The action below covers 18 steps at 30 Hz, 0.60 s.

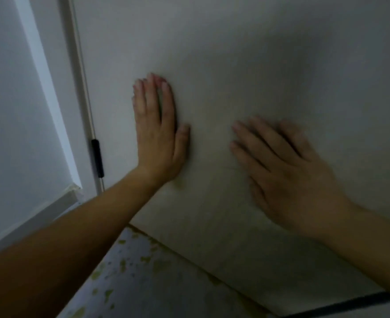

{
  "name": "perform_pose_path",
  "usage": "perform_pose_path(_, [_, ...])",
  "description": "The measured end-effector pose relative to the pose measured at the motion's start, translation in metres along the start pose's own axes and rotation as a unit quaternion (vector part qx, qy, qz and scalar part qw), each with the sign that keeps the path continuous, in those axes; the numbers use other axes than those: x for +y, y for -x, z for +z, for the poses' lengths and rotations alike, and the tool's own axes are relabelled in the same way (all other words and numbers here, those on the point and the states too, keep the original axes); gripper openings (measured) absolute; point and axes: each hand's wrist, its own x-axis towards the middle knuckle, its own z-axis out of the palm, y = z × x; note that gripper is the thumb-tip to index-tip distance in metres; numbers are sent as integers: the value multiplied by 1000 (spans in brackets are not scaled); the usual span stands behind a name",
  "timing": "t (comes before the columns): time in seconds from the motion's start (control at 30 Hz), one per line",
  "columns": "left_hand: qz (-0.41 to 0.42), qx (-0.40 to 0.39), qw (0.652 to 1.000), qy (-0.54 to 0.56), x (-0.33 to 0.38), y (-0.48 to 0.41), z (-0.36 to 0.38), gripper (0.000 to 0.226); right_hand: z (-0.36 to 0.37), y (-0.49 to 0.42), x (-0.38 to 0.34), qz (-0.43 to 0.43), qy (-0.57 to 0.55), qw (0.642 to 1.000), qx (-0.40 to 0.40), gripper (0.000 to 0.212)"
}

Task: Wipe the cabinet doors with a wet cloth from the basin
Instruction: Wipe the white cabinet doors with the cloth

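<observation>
Against the pale cabinet door (235, 53), which fills the view from 11 o'clock round to 4 o'clock, 2 bare hands lie flat.

The left hand (157, 134) sits just toward 9 o'clock from the middle of the view. Its palm presses on the door, its 4 fingers (151, 95) are straight and close together, pointing to 12 o'clock, and the thumb rests alongside at the 3 o'clock side. Its forearm (63, 249) comes in from the 7 o'clock corner.

The right hand (285, 171) lies at 4 o'clock from the middle, near the left hand but apart from it. Its fingers are straight, a little spread, and point to 10 o'clock, resting on the door. It is somewhat blurred, and its arm enters from the 4 o'clock edge. Both hands are extended and flat, with no finger curled.

Along the door's edge at 9 o'clock a thin light strip (83, 88) runs downward, with a short black piece (97, 158) on it level with the left wrist. Beyond it, toward 9 o'clock, stands a white panel (12, 111).

Below the door, at 6 o'clock, is a grey floor (143, 283) flecked with yellowish-green spots. A dark line (350, 304) shows at 5 o'clock under the door's lower edge.
</observation>
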Motion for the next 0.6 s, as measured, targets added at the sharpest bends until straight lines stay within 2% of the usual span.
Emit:
perform_pose_path(0.07, [6, -6, 1000, 0, 14, -7, -2, 71, -6, 4, 3, 29, 6, 1000, -2, 58])
perform_pose_path(0.13, [70, -53, 996, 5, 45, 7, 2, 71, -13, 14, 10, 62, 4, 998, 7, 57])
perform_pose_path(0.2, [127, -99, 987, 0, 74, 27, 8, 73, -20, 25, 20, 69, 9, 998, 11, 57])
perform_pose_path(0.27, [129, -109, 986, -14, 82, 32, 8, 73, -24, 31, 30, 57, 12, 998, 5, 58])
perform_pose_path(0.33, [126, -89, 988, -27, 71, 9, 2, 70, -27, 33, 37, 52, 18, 998, 1, 59])
perform_pose_path(0.43, [58, -17, 998, -22, 52, -56, -15, 73, -30, 32, 43, 52, 29, 998, 7, 59])
perform_pose_path(0.5, [34, 7, 999, -13, 63, -79, -19, 72, -34, 31, 47, 68, 28, 997, 19, 59])
perform_pose_path(0.6, [128, -31, 991, 2, 109, -58, -7, 69, -43, 36, 56, 103, 20, 994, 36, 59])
